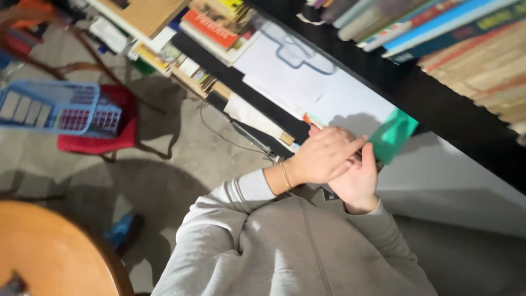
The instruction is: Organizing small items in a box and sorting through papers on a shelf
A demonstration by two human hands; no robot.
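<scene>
A: The left hand [323, 156] lies flat, fingers pressed together, across the right hand [357, 183], which pinches the small green paper sheet [392, 136] at the white shelf board [438, 175].

B: Best to keep that thumb pinch near the sheet's lower corner, so it stays flat.

A green cloth [392, 135], a grey sleeve [230, 203], a blue basket [52, 107], a red cushion [104, 137].

Both hands, left hand [323, 156] over right hand [359, 181], grip green paper [392, 134] by bookshelf [438, 104].
</scene>
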